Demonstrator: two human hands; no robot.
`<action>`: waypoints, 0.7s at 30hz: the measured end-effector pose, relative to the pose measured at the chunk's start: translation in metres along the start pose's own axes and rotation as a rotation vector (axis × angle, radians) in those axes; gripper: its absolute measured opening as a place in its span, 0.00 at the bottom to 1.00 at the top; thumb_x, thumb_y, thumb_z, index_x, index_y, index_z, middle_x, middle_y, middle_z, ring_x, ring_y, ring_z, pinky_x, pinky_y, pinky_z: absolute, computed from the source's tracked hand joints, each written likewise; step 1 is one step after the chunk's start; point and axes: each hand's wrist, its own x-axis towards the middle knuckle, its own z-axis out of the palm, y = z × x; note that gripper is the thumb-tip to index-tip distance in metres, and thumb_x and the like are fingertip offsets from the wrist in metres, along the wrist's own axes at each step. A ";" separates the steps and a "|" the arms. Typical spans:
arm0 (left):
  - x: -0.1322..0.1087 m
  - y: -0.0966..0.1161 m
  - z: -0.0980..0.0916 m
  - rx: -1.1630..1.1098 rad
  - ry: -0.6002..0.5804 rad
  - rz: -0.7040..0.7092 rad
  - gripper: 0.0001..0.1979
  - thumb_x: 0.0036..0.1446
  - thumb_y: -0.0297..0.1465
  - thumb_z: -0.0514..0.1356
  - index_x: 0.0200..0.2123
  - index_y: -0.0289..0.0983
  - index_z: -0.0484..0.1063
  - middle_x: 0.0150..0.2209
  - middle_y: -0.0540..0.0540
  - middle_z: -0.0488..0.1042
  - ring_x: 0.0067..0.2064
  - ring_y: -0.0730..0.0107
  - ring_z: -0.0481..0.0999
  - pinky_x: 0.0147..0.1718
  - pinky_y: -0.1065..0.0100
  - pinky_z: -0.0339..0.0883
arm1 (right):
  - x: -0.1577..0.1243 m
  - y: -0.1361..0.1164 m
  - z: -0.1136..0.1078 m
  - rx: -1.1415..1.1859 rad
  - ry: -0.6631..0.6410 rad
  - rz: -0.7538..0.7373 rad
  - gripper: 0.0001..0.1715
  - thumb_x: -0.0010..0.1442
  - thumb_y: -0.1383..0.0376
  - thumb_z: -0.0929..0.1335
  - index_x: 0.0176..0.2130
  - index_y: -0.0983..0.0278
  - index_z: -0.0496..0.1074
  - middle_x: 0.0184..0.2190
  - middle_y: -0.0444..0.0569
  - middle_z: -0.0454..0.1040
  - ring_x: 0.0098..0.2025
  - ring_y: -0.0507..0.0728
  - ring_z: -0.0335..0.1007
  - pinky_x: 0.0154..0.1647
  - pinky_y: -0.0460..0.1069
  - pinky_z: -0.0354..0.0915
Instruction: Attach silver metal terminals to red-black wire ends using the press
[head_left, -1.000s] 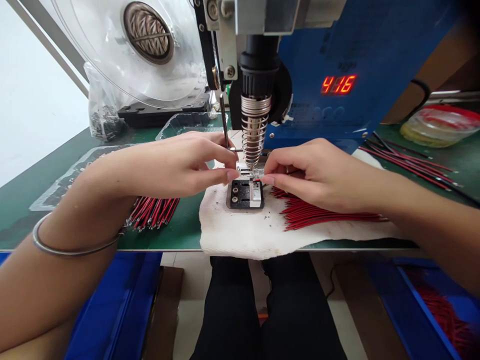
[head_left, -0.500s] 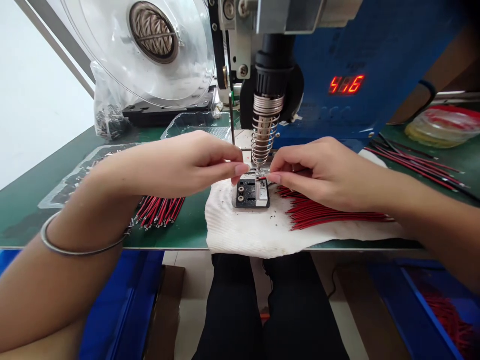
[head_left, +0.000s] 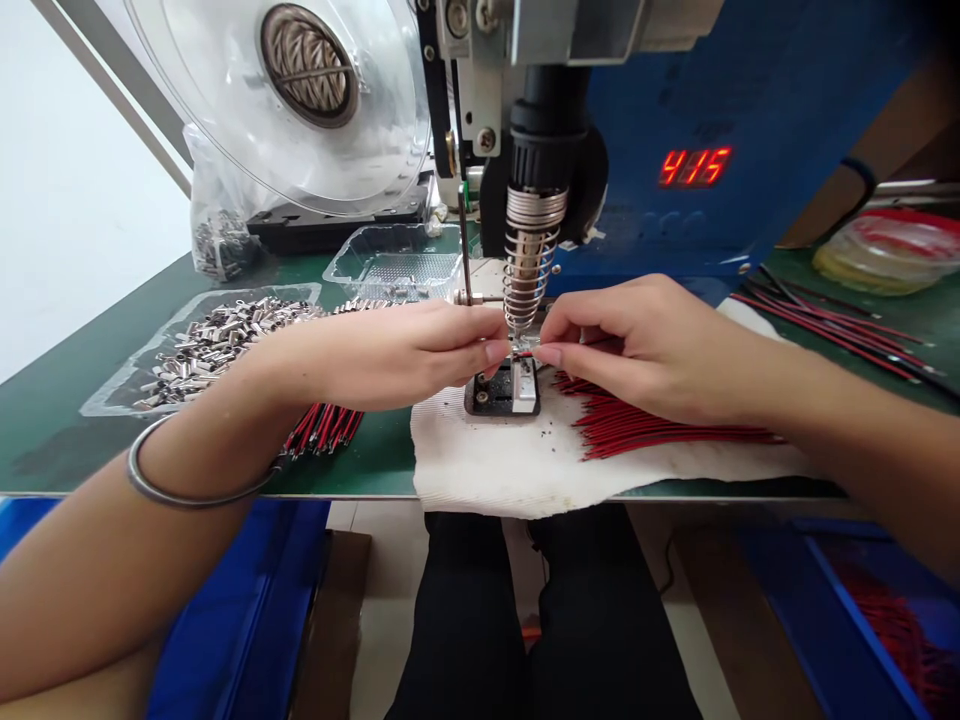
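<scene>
My left hand (head_left: 405,352) is pinched at the left side of a small black jig (head_left: 504,390) under the coiled tip of a soldering head (head_left: 531,262); what its fingertips hold is too small to name. From the right, my right hand (head_left: 645,345) pinches a thin red-and-black wire (head_left: 527,354) at the jig. Both sets of fingertips nearly meet above the jig. A pile of red-and-black wires (head_left: 660,425) lies under my right hand on a white cloth (head_left: 540,462).
A blue machine (head_left: 750,110) shows a red display reading 415 (head_left: 695,166). A clear tray of small metal parts (head_left: 210,340) lies at left, another wire bundle (head_left: 322,428) beside it. A clear reel (head_left: 300,90) stands behind. Loose wires (head_left: 832,325) lie at right.
My left hand and forearm have dropped lower and slid right toward the jig, uncovering the tray of metal parts. The display went from 416 to 415. My right hand stays put.
</scene>
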 end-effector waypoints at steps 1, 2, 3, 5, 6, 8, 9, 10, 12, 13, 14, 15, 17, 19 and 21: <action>0.000 -0.001 0.000 -0.009 -0.009 0.007 0.16 0.78 0.40 0.52 0.45 0.39 0.76 0.35 0.49 0.75 0.35 0.69 0.73 0.36 0.65 0.67 | 0.000 0.000 0.000 -0.001 -0.002 0.003 0.15 0.73 0.56 0.67 0.37 0.60 0.76 0.25 0.44 0.77 0.28 0.56 0.68 0.38 0.53 0.60; -0.001 -0.001 0.000 -0.019 -0.016 0.012 0.15 0.78 0.39 0.52 0.46 0.39 0.76 0.35 0.49 0.75 0.35 0.69 0.73 0.37 0.65 0.67 | 0.000 0.000 0.000 -0.003 -0.004 0.007 0.15 0.73 0.56 0.67 0.37 0.60 0.77 0.26 0.45 0.78 0.29 0.56 0.69 0.38 0.53 0.60; -0.001 -0.001 0.000 -0.031 -0.024 0.012 0.14 0.78 0.38 0.52 0.46 0.39 0.76 0.36 0.49 0.76 0.35 0.69 0.73 0.37 0.65 0.68 | 0.000 0.000 0.000 -0.005 -0.009 0.011 0.14 0.73 0.57 0.67 0.38 0.60 0.77 0.27 0.45 0.79 0.29 0.56 0.70 0.38 0.53 0.60; -0.002 -0.001 0.000 -0.056 -0.034 0.005 0.13 0.78 0.37 0.53 0.46 0.39 0.76 0.37 0.49 0.77 0.36 0.69 0.74 0.38 0.65 0.69 | 0.001 0.000 0.000 -0.008 -0.021 0.023 0.14 0.73 0.57 0.67 0.38 0.60 0.76 0.28 0.46 0.79 0.30 0.57 0.71 0.38 0.53 0.60; -0.003 -0.001 0.000 -0.064 -0.035 0.002 0.12 0.78 0.36 0.54 0.45 0.39 0.76 0.37 0.49 0.77 0.36 0.68 0.74 0.38 0.65 0.69 | 0.001 -0.001 0.000 -0.008 -0.024 0.028 0.14 0.74 0.57 0.67 0.38 0.60 0.76 0.28 0.46 0.79 0.30 0.57 0.71 0.38 0.53 0.60; -0.003 0.001 0.000 -0.072 -0.030 0.003 0.12 0.77 0.35 0.54 0.43 0.39 0.75 0.36 0.48 0.76 0.36 0.68 0.74 0.38 0.64 0.69 | 0.001 -0.001 0.000 -0.006 -0.024 0.036 0.14 0.74 0.56 0.66 0.39 0.59 0.76 0.29 0.46 0.79 0.31 0.57 0.72 0.38 0.53 0.60; -0.002 0.001 0.000 -0.075 -0.024 0.008 0.12 0.77 0.34 0.54 0.42 0.39 0.75 0.35 0.48 0.76 0.35 0.68 0.74 0.38 0.64 0.69 | 0.000 -0.002 0.000 -0.004 -0.021 0.039 0.14 0.74 0.56 0.66 0.39 0.59 0.76 0.29 0.46 0.80 0.31 0.57 0.72 0.38 0.53 0.61; -0.002 0.002 0.000 -0.081 -0.017 0.013 0.12 0.77 0.34 0.54 0.41 0.39 0.75 0.35 0.48 0.76 0.35 0.68 0.73 0.37 0.64 0.69 | 0.000 -0.002 0.000 -0.002 -0.015 0.041 0.14 0.74 0.56 0.66 0.39 0.59 0.76 0.30 0.46 0.80 0.32 0.57 0.73 0.38 0.53 0.61; -0.001 0.001 0.001 -0.100 -0.008 0.017 0.12 0.76 0.34 0.55 0.40 0.39 0.76 0.34 0.48 0.76 0.35 0.68 0.74 0.37 0.63 0.69 | 0.000 -0.003 0.001 -0.001 0.001 0.042 0.14 0.74 0.57 0.66 0.38 0.59 0.76 0.30 0.46 0.80 0.32 0.57 0.74 0.38 0.53 0.61; 0.000 0.001 0.001 -0.109 -0.008 0.013 0.12 0.76 0.34 0.55 0.41 0.39 0.76 0.34 0.48 0.76 0.35 0.68 0.74 0.38 0.63 0.69 | 0.000 -0.004 0.001 -0.001 0.014 0.043 0.14 0.73 0.57 0.67 0.38 0.59 0.76 0.30 0.46 0.80 0.32 0.57 0.74 0.38 0.53 0.61; 0.000 0.001 0.001 -0.115 -0.008 0.005 0.12 0.76 0.34 0.55 0.41 0.39 0.76 0.34 0.48 0.77 0.35 0.67 0.75 0.38 0.63 0.70 | 0.000 -0.004 0.001 0.000 0.023 0.043 0.13 0.73 0.58 0.67 0.38 0.59 0.77 0.29 0.46 0.81 0.32 0.57 0.74 0.38 0.53 0.61; 0.000 0.000 0.001 -0.117 -0.010 -0.003 0.12 0.75 0.35 0.55 0.41 0.39 0.76 0.35 0.48 0.77 0.35 0.67 0.75 0.38 0.63 0.70 | 0.000 -0.004 0.001 0.003 0.029 0.046 0.14 0.73 0.58 0.67 0.38 0.60 0.77 0.30 0.46 0.81 0.32 0.57 0.74 0.38 0.53 0.61; 0.001 -0.001 0.001 -0.114 -0.014 -0.013 0.12 0.75 0.36 0.55 0.42 0.39 0.76 0.35 0.48 0.77 0.36 0.67 0.76 0.38 0.63 0.70 | 0.000 -0.004 0.002 0.011 0.029 0.048 0.14 0.74 0.58 0.67 0.38 0.60 0.78 0.30 0.46 0.81 0.31 0.57 0.74 0.38 0.53 0.61; 0.001 0.000 0.001 -0.115 -0.018 -0.014 0.13 0.76 0.37 0.54 0.43 0.39 0.76 0.35 0.48 0.76 0.36 0.67 0.76 0.39 0.63 0.70 | 0.000 -0.004 0.002 0.015 0.015 0.050 0.15 0.74 0.57 0.67 0.38 0.60 0.78 0.30 0.46 0.81 0.31 0.57 0.74 0.38 0.53 0.61; 0.002 0.001 0.001 -0.113 -0.018 -0.013 0.13 0.76 0.36 0.53 0.43 0.38 0.76 0.35 0.48 0.76 0.36 0.68 0.75 0.40 0.64 0.70 | -0.001 -0.004 0.002 0.009 0.011 0.056 0.15 0.74 0.57 0.68 0.37 0.60 0.78 0.30 0.46 0.81 0.31 0.57 0.73 0.37 0.53 0.60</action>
